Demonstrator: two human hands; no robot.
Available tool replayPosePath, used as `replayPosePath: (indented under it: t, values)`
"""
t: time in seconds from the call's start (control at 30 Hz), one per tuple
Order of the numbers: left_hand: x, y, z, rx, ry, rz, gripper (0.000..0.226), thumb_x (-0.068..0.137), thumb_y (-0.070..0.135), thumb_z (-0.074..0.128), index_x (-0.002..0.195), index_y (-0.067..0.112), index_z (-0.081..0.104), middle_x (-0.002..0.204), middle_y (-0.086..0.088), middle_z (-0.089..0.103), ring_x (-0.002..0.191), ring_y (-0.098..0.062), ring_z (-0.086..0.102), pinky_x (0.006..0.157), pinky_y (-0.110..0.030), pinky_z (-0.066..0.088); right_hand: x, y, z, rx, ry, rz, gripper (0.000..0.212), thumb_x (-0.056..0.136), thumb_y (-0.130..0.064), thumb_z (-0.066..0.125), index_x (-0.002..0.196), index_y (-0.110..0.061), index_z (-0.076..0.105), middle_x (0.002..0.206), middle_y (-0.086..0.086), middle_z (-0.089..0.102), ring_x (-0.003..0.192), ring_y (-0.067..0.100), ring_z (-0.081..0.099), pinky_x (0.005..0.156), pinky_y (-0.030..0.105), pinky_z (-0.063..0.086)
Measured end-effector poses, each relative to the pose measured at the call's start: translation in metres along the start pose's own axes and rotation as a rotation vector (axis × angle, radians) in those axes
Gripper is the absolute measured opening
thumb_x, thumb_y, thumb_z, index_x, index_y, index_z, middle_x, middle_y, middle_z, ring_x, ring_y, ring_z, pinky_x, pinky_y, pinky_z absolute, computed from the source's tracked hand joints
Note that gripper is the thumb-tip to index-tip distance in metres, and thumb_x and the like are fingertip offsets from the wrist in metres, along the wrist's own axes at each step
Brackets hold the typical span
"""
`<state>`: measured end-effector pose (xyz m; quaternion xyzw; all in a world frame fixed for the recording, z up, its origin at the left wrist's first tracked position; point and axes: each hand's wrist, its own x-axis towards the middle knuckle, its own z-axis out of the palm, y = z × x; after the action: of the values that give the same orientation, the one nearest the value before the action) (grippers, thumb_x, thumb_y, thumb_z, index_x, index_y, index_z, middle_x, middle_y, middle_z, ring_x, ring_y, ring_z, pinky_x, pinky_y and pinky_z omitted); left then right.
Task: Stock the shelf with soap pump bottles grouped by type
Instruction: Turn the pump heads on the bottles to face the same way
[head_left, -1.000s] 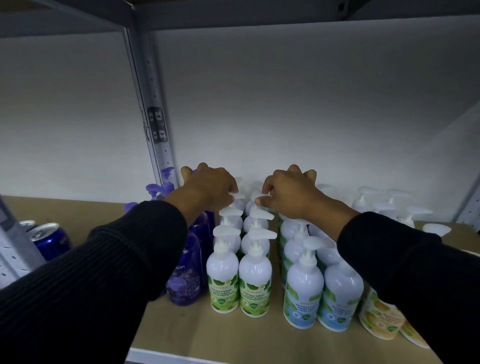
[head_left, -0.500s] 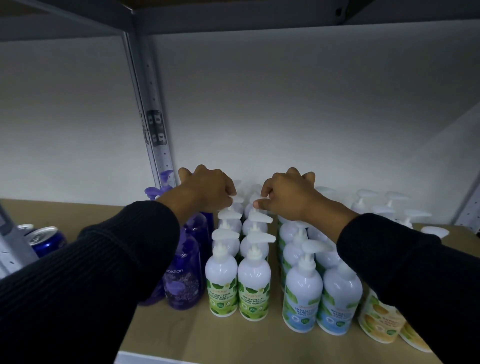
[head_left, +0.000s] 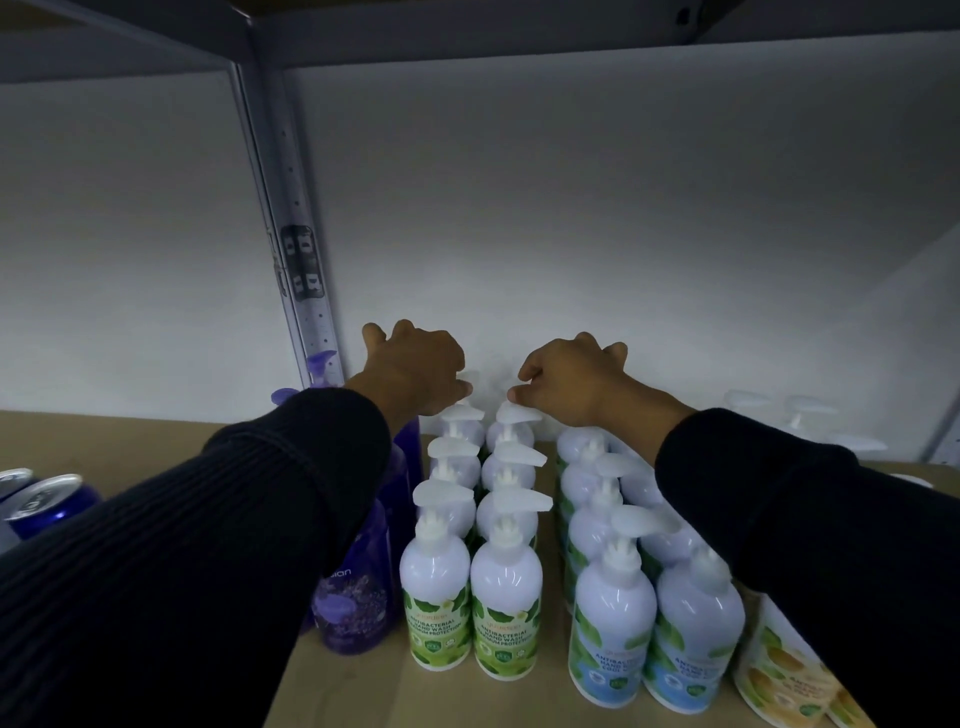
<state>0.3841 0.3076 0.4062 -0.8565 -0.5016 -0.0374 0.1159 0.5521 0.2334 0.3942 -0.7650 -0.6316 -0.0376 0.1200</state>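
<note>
White back wall (head_left: 571, 208), grey metal upright (head_left: 298, 249) at upper left, tan shelf (head_left: 374, 691) across the lower frame.

Counts, as far as visible:
- Green-label bottles (head_left: 506, 603): two files at centre. Three pump heads can be counted in each before the files run under the hands.
- Blue-label bottles (head_left: 613, 623): two files just right of the green, with a gap between the groups. The rear rows are covered by the right sleeve (head_left: 831, 545).
- Yellow-label bottles (head_left: 784, 680): two, partly seen at the lower right corner.
- Purple bottles (head_left: 353, 597): one clear, left of the green, with two more purple pump heads behind. The rest are hidden by the left sleeve (head_left: 182, 545).
- Blue cans (head_left: 52, 504): two, at the left edge.
- More white pumps (head_left: 748, 401) at far right, blurred.

Left grip (head_left: 415, 371) and right grip (head_left: 571, 384) are knuckles up with fingers curled. They sit at the back of the green files, one over each, thumbs at the rear pump heads. I cannot tell whether either clasps a pump, because the backs of the hands cover the fingers.
</note>
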Motion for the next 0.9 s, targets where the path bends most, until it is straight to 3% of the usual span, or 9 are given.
replayPosePath:
  t: [0.2, 0.33, 0.5, 0.9]
  values:
    - [0.0008, 0.0019, -0.0006, -0.027, -0.017, 0.007, 0.030, 0.099, 0.046, 0.051, 0.125, 0.039, 0.062, 0.124, 0.010, 0.061, 0.122, -0.023, 0.041, 0.104, -0.051, 0.027, 0.0045, -0.0011, 0.0026, -0.012, -0.008, -0.008, 0.031, 0.095, -0.053, 0.055, 0.111, -0.033, 0.071, 0.110, -0.007, 0.066, 0.117, 0.024, 0.043, 0.087, 0.041, 0.024]
    - [-0.0013, 0.0018, -0.0010, -0.058, -0.006, 0.032, 0.033, 0.100, 0.038, 0.053, 0.132, 0.043, 0.057, 0.132, 0.013, 0.058, 0.126, -0.023, 0.038, 0.106, -0.052, 0.027, 0.0049, -0.0015, 0.0015, -0.006, -0.011, -0.008, 0.027, 0.097, -0.045, 0.053, 0.117, -0.035, 0.069, 0.116, -0.008, 0.066, 0.119, 0.024, 0.043, 0.094, 0.044, 0.027]
    - [-0.0004, 0.0007, 0.0006, -0.111, 0.000, 0.027, 0.035, 0.097, 0.029, 0.056, 0.127, 0.046, 0.059, 0.127, 0.017, 0.059, 0.122, -0.021, 0.038, 0.103, -0.049, 0.026, 0.0041, -0.0019, -0.0003, 0.006, -0.022, -0.010, 0.028, 0.100, -0.038, 0.051, 0.125, -0.038, 0.064, 0.120, -0.009, 0.065, 0.123, 0.024, 0.041, 0.097, 0.044, 0.027]
    - [-0.0054, 0.0024, -0.0003, -0.130, 0.007, 0.021, 0.035, 0.099, 0.027, 0.053, 0.129, 0.044, 0.059, 0.128, 0.013, 0.061, 0.125, -0.021, 0.038, 0.103, -0.048, 0.024, 0.0029, -0.0017, -0.0020, 0.002, -0.043, -0.012, 0.032, 0.100, -0.037, 0.049, 0.129, -0.039, 0.061, 0.125, -0.008, 0.063, 0.125, 0.025, 0.040, 0.097, 0.043, 0.027]
